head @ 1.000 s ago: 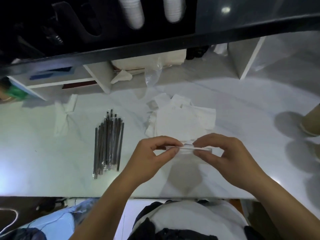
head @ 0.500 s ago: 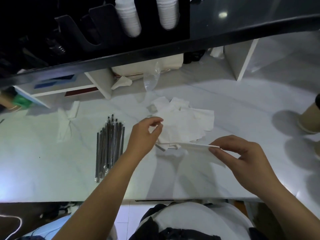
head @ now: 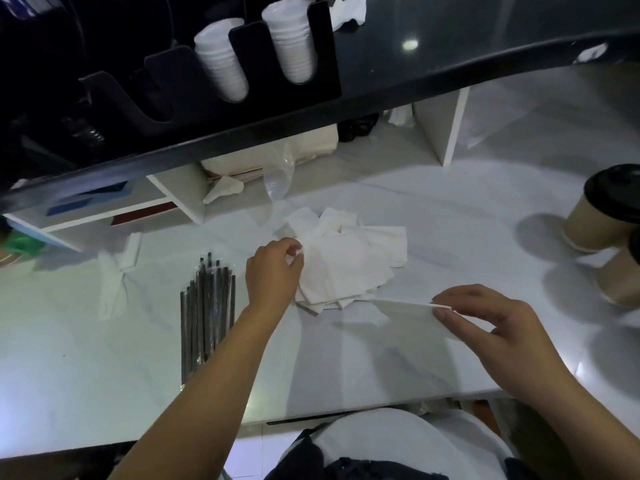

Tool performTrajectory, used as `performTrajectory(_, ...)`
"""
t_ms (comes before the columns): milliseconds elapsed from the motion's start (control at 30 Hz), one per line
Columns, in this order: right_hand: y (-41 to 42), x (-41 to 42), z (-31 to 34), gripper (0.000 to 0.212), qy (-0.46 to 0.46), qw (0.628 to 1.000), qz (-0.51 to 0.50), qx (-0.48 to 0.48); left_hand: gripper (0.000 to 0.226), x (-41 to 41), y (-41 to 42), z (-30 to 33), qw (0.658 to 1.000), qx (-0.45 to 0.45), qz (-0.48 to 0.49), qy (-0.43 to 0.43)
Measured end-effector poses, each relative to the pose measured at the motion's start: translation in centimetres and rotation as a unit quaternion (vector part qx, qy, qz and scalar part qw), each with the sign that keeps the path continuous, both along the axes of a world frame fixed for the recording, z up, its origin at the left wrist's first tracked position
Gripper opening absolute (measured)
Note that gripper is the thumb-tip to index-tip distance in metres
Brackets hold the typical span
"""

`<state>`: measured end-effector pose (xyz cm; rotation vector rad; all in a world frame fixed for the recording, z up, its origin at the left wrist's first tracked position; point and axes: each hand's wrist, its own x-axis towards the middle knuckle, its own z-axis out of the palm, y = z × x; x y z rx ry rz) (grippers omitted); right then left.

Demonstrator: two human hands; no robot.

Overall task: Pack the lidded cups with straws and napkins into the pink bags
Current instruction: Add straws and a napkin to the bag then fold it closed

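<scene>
A loose pile of white napkins (head: 349, 261) lies mid-counter. My left hand (head: 275, 268) rests at the pile's left edge, thumb and fingers pinching a napkin corner. My right hand (head: 491, 327) holds a folded napkin (head: 412, 315) by its right end, a little above the counter in front of the pile. A bundle of black wrapped straws (head: 206, 306) lies left of my left arm. Two brown paper cups with black lids (head: 609, 209) stand at the right edge. No pink bag is in view.
A black shelf edge (head: 311, 123) overhangs the white counter (head: 104, 368), carrying stacks of white lids (head: 221, 67) in a black holder. White dividers (head: 443, 129) and clear plastic wrap (head: 278, 174) sit beneath it. A crumpled wrapper (head: 116, 275) lies at the left.
My hands have parted: the left let go of the folded napkin and reached up to the napkin pile. The right stays on the folded napkin, shifted to the right.
</scene>
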<state>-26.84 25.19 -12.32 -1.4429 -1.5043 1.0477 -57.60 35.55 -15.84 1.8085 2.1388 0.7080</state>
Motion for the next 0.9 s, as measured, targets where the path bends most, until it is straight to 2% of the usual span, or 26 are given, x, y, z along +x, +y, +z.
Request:
performTrajectory(100, 0.1, 0.1, -0.2, 0.016, 0.0, 1.0, 0.002, -0.01, 0.017, -0.1, 0.5, 0.2, 0.996, -0.031, 0.011, -0.088)
performTrajectory(200, 0.5, -0.2, -0.1, 0.011, 0.001, 1.0, 0.008, -0.009, 0.015, -0.3, 1.4, 0.4, 0.988, -0.062, 0.028, -0.136)
performTrajectory(267, 0.6, -0.3, 0.2, 0.014, -0.005, 1.0, 0.012, -0.004, 0.011, -0.2, 1.5, 0.8, 0.989, -0.05, 0.028, -0.139)
performTrajectory(367, 1.0, -0.3, 0.3, 0.015, -0.022, 1.0, 0.012, 0.007, 0.005, -0.2, 0.6, 1.4, 0.994, 0.019, 0.011, -0.106)
performTrajectory(467, 1.7, -0.1, 0.2, 0.012, -0.027, 0.999, 0.014, 0.01, 0.009, -0.2, -1.0, 2.2, 0.993, 0.068, -0.007, -0.1)
performTrajectory(567, 2.2, -0.1, 0.8, 0.016, -0.022, 0.999, 0.016, 0.023, 0.013, 0.1, -2.7, 3.7, 0.977, 0.073, -0.003, -0.199)
performTrajectory(667, 2.7, -0.5, 2.2, 0.012, 0.018, 0.999, 0.037, 0.032, 0.013, 0.8, -3.8, 5.7, 0.945, 0.026, 0.007, -0.327)
performTrajectory(900, 4.9, -2.2, 4.3, 0.012, 0.114, 0.984, 0.138, 0.019, 0.016, 2.9, -5.5, 9.4, 0.901, 0.004, -0.036, -0.433)
